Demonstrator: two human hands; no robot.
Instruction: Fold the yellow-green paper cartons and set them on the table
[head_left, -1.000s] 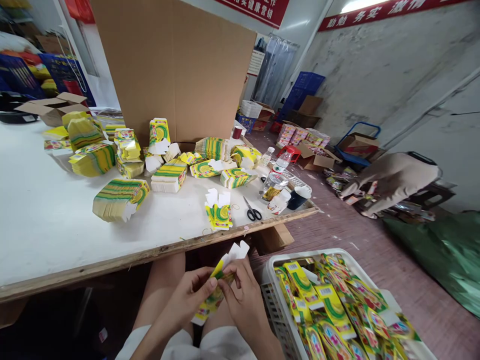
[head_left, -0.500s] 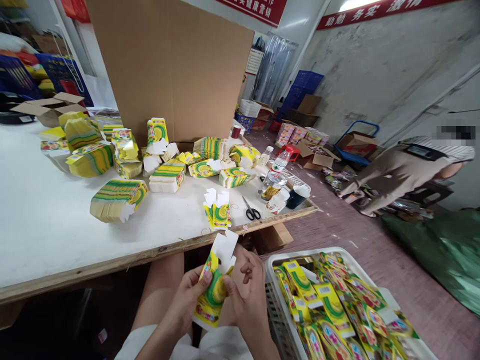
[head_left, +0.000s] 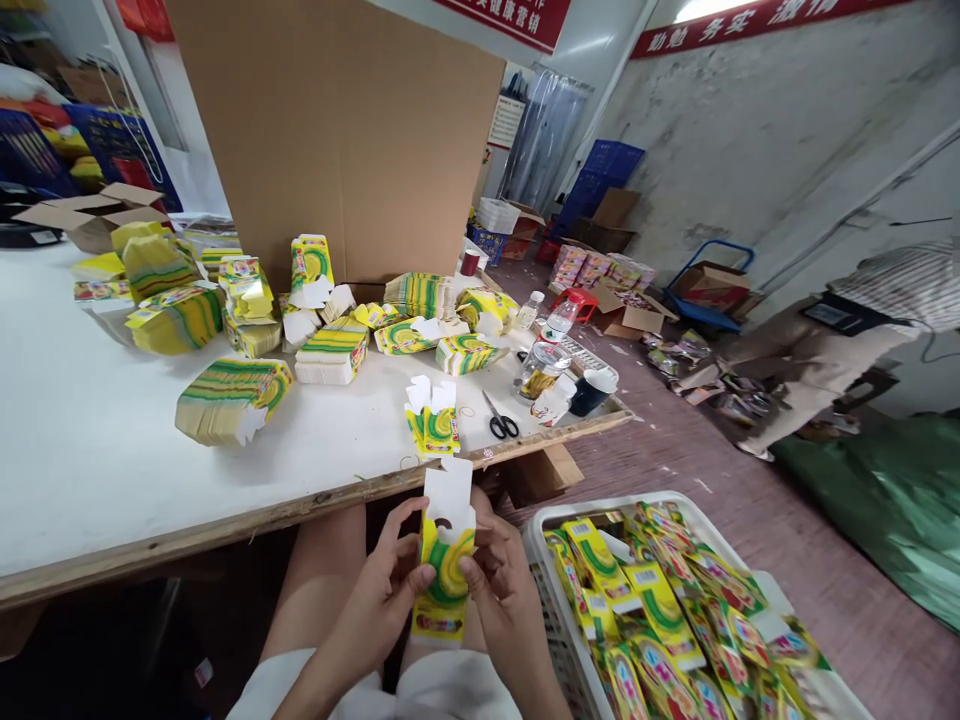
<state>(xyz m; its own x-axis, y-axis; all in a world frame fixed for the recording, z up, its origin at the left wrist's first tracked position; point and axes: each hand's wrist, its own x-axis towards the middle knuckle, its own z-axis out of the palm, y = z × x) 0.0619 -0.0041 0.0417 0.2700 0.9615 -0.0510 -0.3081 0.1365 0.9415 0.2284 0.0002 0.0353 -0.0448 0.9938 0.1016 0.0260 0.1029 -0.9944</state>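
Observation:
Between my two hands, over my lap, is a yellow and green printed carton (head_left: 445, 575) with its white top flap standing up. My left hand (head_left: 394, 570) grips the carton's left edge, thumb on the front. On the opposite edge my right hand (head_left: 499, 570) is closed, its thumb also pressed to the printed face. Just beyond, at the table edge, lie a few flat cartons (head_left: 433, 420) with white flaps. Black-handled scissors (head_left: 501, 418) rest to their right.
A white basket (head_left: 534, 530) full of yellow cartons stands at my right. Carton stacks (head_left: 232, 400) cover parts of the white table (head_left: 90, 450). A jar (head_left: 545, 370), a bottle (head_left: 560, 318) and a dark cup (head_left: 592, 393) stand near its right corner. A person (head_left: 832, 330) bends over at the right.
The carton has turned from tilted to nearly upright. My right hand's fingers have closed in on its right edge. The person at the right has shifted posture.

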